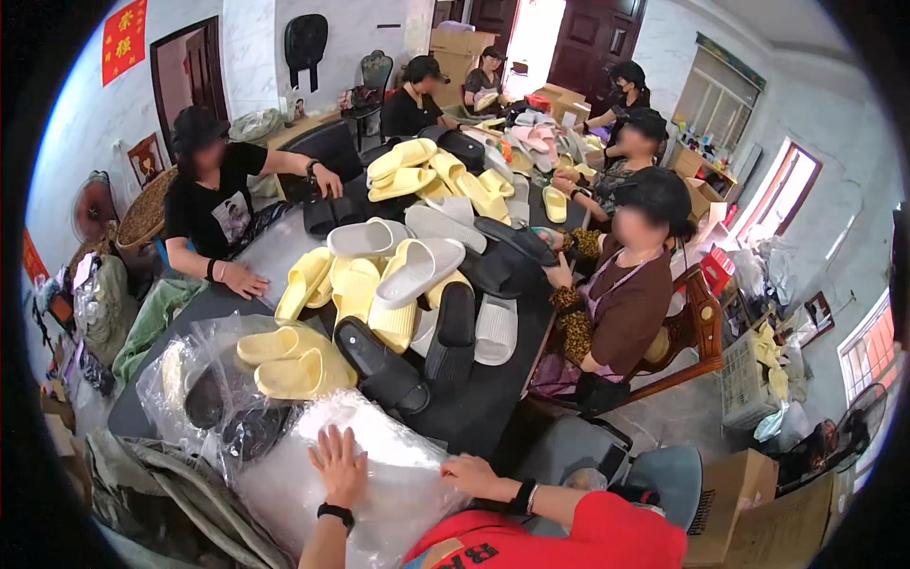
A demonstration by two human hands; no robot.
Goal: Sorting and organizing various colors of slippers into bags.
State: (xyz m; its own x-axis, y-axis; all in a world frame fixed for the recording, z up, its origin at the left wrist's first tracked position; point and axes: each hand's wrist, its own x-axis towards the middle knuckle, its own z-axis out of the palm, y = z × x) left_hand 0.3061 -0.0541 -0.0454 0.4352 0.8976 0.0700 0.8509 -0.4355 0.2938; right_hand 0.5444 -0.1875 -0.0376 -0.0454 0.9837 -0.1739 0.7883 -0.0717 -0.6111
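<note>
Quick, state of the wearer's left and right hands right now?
Left hand: open, fingers spread on the clear plastic.
Right hand: fingers curled at the plastic's right edge; whether it grips cannot be told.

The person wears a bright red shirt whose short right sleeve ends partway down the arm. Low on the red shirt, toward its left edge, sits some black print, and to the left of that a tan patch. Out to the left of the red shirt, a dark wristband circles the left wrist. Just above the shirt, the right wrist carries a black wristband, with a thin pale band beside it, nearer the sleeve. Both forearms are bare.
</note>
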